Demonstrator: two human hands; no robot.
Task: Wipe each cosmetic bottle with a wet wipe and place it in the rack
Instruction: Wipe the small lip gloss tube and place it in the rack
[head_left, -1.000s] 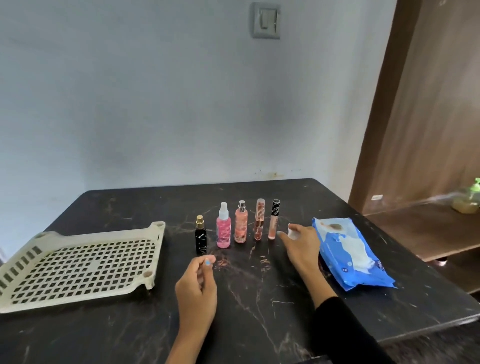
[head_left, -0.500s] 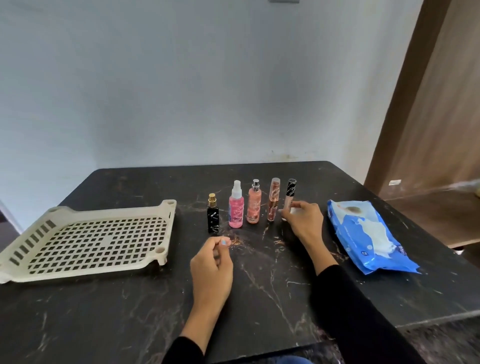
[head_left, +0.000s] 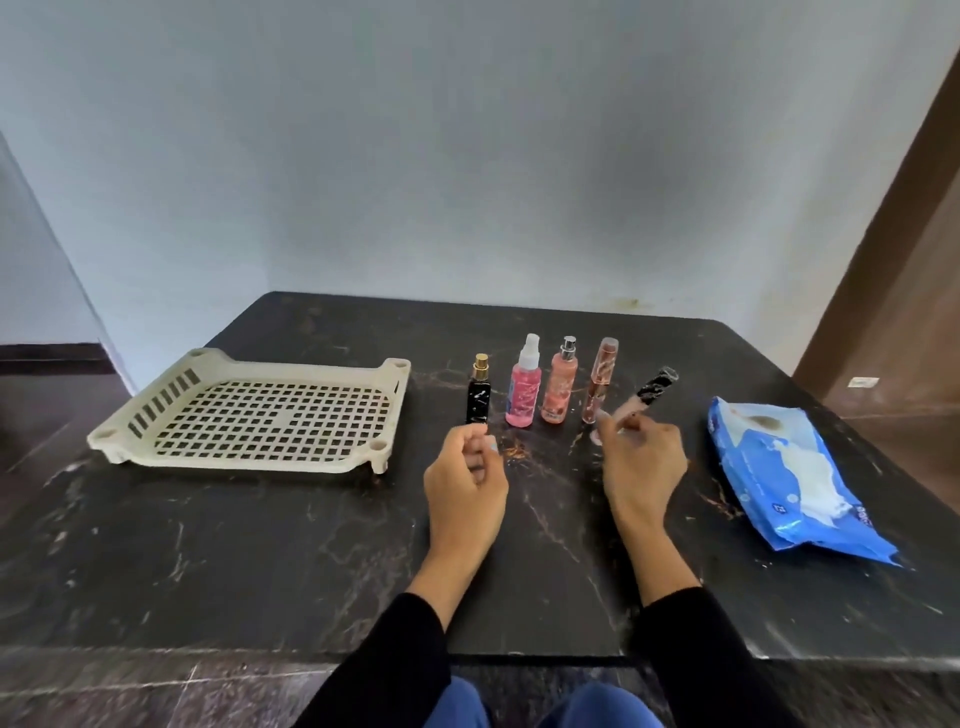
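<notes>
The right hand (head_left: 641, 465), right of centre in the frame, pinches the lower end of a slim pink tube with a black marbled cap (head_left: 644, 397), which tilts up and to the right, lifted out of the row of bottles. The left hand (head_left: 464, 475), at centre, hovers over the black marble-patterned table (head_left: 260, 561) with its fingers loosely curled, thumb tip near the forefinger, holding nothing. Just above the hands four bottles stand upright in a row: a small black square bottle with a gold cap (head_left: 478, 397), a pink spray bottle with a white nozzle (head_left: 522, 387), a peach spray bottle with a silver cap (head_left: 559, 387), and a thin clear rose-gold tube (head_left: 599, 382) just left of the lifted one. That makes five cosmetic items in all. At the left of the frame lies one cream perforated plastic rack (head_left: 249, 410), with none of the bottles in it. At the right lies one blue soft pack of wet wipes (head_left: 784, 467), flat on the table, apart from both hands. Black sleeves (head_left: 696, 654) cover both forearms.
</notes>
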